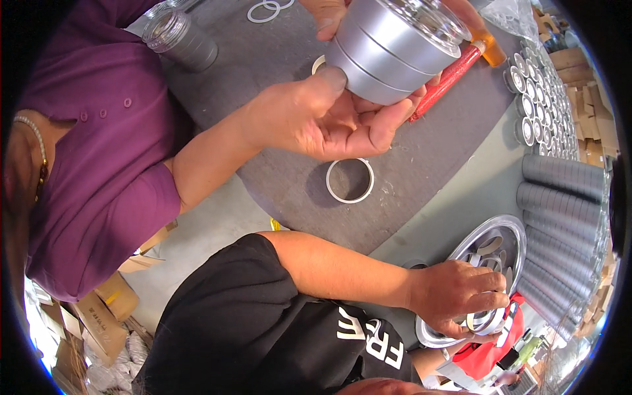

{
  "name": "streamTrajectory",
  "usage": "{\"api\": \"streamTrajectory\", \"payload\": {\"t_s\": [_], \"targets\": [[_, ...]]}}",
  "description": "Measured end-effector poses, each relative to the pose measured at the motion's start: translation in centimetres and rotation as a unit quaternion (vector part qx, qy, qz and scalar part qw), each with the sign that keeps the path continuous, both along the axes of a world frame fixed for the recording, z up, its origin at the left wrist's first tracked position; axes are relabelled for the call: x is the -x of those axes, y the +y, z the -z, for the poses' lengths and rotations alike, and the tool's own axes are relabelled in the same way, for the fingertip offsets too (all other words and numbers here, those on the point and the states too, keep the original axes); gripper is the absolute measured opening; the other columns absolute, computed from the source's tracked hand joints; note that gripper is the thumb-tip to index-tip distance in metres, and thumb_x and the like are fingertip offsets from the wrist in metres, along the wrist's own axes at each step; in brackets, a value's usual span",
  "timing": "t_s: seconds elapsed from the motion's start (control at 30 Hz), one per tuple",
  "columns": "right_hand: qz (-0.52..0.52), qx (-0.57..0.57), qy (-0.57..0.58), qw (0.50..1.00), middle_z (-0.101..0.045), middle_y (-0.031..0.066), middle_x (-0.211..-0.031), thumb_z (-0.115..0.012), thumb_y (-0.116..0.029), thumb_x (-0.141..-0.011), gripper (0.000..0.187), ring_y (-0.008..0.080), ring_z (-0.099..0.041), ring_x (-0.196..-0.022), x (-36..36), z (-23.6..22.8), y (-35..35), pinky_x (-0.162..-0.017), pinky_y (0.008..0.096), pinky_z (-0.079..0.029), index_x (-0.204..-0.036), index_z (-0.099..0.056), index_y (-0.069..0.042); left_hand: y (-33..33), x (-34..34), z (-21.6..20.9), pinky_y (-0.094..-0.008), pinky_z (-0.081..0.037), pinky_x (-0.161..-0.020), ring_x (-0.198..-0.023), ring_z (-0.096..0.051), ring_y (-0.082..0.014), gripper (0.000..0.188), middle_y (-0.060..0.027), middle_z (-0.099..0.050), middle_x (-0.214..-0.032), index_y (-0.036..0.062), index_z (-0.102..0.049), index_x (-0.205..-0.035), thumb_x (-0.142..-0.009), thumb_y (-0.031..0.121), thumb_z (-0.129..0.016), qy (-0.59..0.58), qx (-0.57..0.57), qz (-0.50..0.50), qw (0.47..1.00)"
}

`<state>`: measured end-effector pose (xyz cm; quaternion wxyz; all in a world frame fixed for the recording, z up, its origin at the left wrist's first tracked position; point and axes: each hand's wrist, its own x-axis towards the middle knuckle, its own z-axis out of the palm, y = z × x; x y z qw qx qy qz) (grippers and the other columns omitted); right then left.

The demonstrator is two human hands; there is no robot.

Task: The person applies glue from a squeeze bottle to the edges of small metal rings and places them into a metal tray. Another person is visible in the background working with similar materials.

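At lower right, my left hand (pixel 457 296) reaches across over a shiny metal basin (pixel 520 234). Its thumb and fingers close on a pale, metallic-looking ring (pixel 488 322). More curved ring pieces (pixel 490 247) lie in the basin below. My right forearm (pixel 429 362) shows beneath, near the basin's lower rim. That hand is mostly hidden, so its grip cannot be made out. Across the table, a co-worker in a purple shirt holds up a silver cylinder (pixel 388 56) with a shiny, ridged end, using both hands (pixel 329 118).
A single ring (pixel 349 181) lies on the dark mat (pixel 296 184). Behind the co-worker's hands is a red rod (pixel 447 82). Stacked silver cylinders (pixel 559 224) and rows of small round metal parts (pixel 536 99) line the right side. Another cylinder (pixel 181 39) stands at upper left.
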<state>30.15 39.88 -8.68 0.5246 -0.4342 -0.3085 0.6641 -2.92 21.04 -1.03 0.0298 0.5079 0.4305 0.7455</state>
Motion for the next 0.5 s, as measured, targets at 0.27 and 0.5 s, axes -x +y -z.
{"api": "streamTrajectory", "payload": {"t_s": [0.27,0.5], "targets": [[-0.001,0.005,-0.007,1.0,-0.06,0.0192,-0.118,-0.053,-0.053,-0.087,0.065,0.0316,-0.057,-0.105,0.35,-0.19,0.42,-0.094,0.0452,-0.045,-0.121,-0.055,0.003,0.13,-0.37,0.14,-0.0392,-0.054,-0.068,-0.093,-0.063,-0.0312,0.07,-0.0139,-0.051,-0.11,0.0041,-0.051,-0.123,-0.063,0.027,-0.081,-0.013,0.02,0.011,1.0],[0.003,0.008,-0.008,1.0,-0.061,0.0203,-0.12,-0.052,-0.053,-0.087,0.066,0.0333,-0.058,-0.109,0.22,-0.52,0.26,-0.097,0.047,-0.045,-0.122,-0.055,0.003,-0.2,-0.51,0.11,-0.0382,-0.055,-0.068,-0.094,-0.063,-0.0312,0.07,-0.0144,-0.053,-0.113,0.0037,-0.051,-0.125,-0.065,0.025,-0.08,-0.017,0.03,0.019,0.999]]}}
